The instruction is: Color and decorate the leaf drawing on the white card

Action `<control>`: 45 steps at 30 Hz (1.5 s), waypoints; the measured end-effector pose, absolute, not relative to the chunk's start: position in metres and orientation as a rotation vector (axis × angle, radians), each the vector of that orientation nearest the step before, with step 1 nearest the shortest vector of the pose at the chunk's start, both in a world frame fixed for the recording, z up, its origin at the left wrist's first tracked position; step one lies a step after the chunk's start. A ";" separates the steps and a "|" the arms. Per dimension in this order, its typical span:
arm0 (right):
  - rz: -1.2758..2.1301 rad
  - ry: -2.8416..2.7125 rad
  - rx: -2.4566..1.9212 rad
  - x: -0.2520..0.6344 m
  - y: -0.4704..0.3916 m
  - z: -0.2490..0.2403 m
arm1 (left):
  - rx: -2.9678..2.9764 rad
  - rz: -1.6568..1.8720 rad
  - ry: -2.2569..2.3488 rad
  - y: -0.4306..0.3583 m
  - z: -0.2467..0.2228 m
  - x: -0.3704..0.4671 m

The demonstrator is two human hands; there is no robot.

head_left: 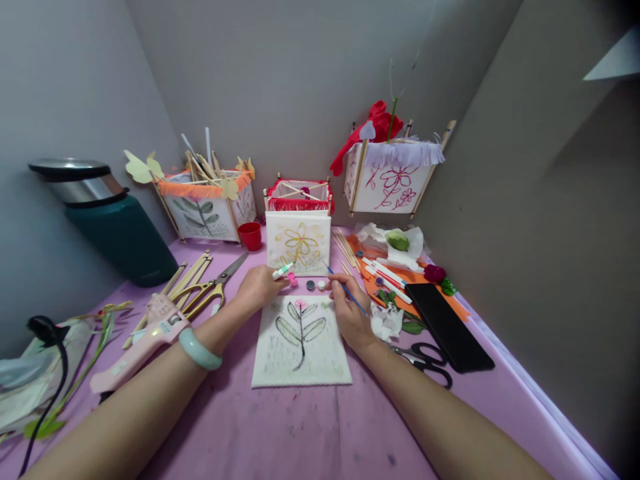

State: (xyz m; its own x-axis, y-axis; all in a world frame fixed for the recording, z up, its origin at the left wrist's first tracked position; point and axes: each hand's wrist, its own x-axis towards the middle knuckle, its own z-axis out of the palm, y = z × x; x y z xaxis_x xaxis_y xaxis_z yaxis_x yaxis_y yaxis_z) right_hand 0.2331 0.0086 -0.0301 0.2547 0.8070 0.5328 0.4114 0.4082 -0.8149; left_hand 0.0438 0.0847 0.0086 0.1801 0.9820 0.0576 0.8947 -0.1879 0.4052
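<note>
My left hand (260, 287) is closed round a white marker with a green band (283, 271), its tip pointing up and right. In my right hand (350, 310) is a thin blue paintbrush (354, 296), tip toward the back. Below both hands lies a white panel (280, 373) painted with a dark stem, green-grey leaves and a pink flower. Between the hands, small paint pots stand in a row: a pink one (293, 280), a dark one (311, 285) and a white one (321, 285). Behind them leans a panel with a yellow flower (299, 243).
Gold-handled scissors (215, 290), a pink glue gun (150, 340) and a teal bottle (120, 230) are on the left. A red cup (251, 236) stands behind. Rightward lie markers (387, 277), black scissors (425, 360) and a black phone (450, 327). Decorated boxes (395, 177) line the back.
</note>
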 end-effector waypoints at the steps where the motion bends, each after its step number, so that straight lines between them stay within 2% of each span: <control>1: 0.386 -1.365 -1.199 0.233 0.009 -0.031 | 2.163 0.430 1.807 0.085 0.009 0.046; 6: 0.388 -1.375 -1.185 0.232 0.008 -0.031 | 2.109 0.337 1.858 0.087 0.011 0.056; 22: 0.485 -1.427 -1.148 0.231 0.006 -0.027 | 2.274 0.445 1.745 0.081 0.008 0.056; 29: 0.617 -1.466 -1.115 0.231 0.005 -0.028 | 2.139 0.604 1.775 0.058 0.022 0.035; 37: 0.613 -1.573 -1.139 0.230 0.008 -0.030 | 1.923 0.742 1.718 0.034 0.006 0.019; 45: 0.567 -1.704 -1.204 0.227 0.011 -0.032 | 1.888 0.714 1.707 0.036 0.002 0.017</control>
State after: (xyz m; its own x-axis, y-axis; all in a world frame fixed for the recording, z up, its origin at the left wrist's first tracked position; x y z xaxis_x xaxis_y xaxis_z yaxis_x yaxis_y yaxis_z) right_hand 0.2266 0.0106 -0.0320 -0.0747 0.9011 0.4272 0.4657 0.4103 -0.7841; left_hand 0.0171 0.0357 0.0016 0.0797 0.9954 0.0535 0.7373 -0.0950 0.6689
